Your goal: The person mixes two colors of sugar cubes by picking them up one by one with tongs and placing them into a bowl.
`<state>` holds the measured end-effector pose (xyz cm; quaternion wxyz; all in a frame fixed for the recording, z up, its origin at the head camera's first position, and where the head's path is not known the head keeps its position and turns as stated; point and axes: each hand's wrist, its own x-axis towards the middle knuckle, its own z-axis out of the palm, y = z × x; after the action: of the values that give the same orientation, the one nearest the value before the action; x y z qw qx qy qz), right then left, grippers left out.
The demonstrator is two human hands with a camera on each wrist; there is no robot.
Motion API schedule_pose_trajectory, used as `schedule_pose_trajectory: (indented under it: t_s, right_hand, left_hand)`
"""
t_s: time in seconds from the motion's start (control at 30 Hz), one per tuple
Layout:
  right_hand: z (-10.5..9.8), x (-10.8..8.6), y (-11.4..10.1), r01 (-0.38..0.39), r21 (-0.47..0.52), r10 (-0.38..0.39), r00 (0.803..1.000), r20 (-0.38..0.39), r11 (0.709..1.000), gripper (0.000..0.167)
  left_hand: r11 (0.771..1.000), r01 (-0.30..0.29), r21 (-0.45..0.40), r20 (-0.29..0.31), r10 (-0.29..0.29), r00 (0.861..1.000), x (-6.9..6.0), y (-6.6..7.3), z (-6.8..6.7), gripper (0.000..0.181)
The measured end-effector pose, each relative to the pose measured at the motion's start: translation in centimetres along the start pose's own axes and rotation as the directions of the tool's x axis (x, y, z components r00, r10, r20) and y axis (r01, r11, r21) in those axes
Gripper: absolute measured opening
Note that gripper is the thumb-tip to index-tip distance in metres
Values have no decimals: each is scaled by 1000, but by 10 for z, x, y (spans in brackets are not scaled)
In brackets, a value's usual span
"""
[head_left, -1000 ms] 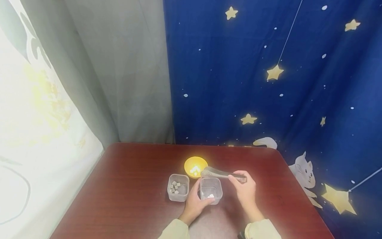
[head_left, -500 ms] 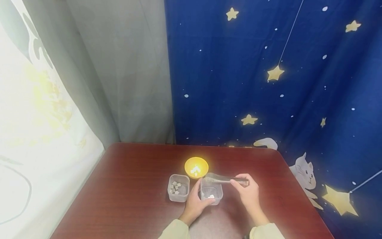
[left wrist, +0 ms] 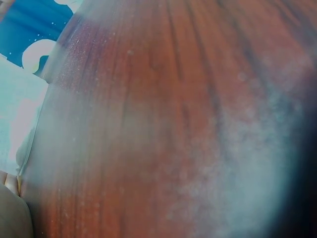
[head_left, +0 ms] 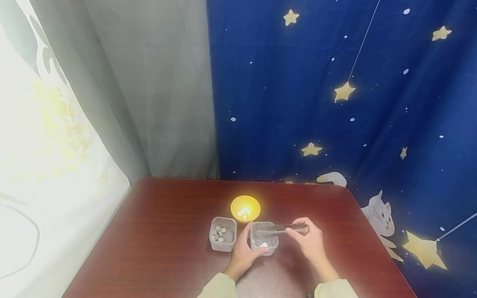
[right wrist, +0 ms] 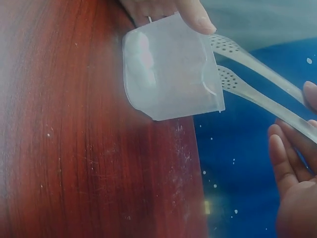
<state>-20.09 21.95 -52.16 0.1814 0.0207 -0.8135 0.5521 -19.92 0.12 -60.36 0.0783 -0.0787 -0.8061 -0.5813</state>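
My left hand (head_left: 242, 253) grips a clear square plastic container (head_left: 273, 245) from its left side, thumb across the near side. A small white piece or two (head_left: 263, 245) lie at its bottom. With my right hand (head_left: 310, 244) I hold metal food tongs (right wrist: 262, 68) by the handle end. Their perforated tips (right wrist: 227, 79) stand apart at the container's mouth in the right wrist view, and nothing shows between them. Only a pale side of the container (left wrist: 22, 114) and a bit of hand appear in the left wrist view.
Left of my left hand, a second clear container (head_left: 222, 248) holds several greyish cubes (head_left: 218, 234). Behind both stands a yellow bowl (head_left: 254, 203) with several bright white pieces in it. The red-brown table (head_left: 167, 231) ends at curtains at the back.
My right hand has shifted a little right and down, bringing the tongs' tips from beside the yellow bowl to the held container's mouth. My left hand keeps its hold.
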Motion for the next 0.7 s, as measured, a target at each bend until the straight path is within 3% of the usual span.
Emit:
schedule_pose_trajectory:
  t_s: [0.27, 0.7]
  right_hand:
    - [1, 0, -1, 39, -73, -33, 997, 72, 997, 25]
    - [10, -2, -12, 131, -232, -109, 988, 107, 964, 24]
  left_hand:
    - [1000, 4, -4, -2, -4, 1000, -2, 1, 0, 101]
    - [1000, -5, -8, -2, 5, 1000, -2, 0, 1, 102]
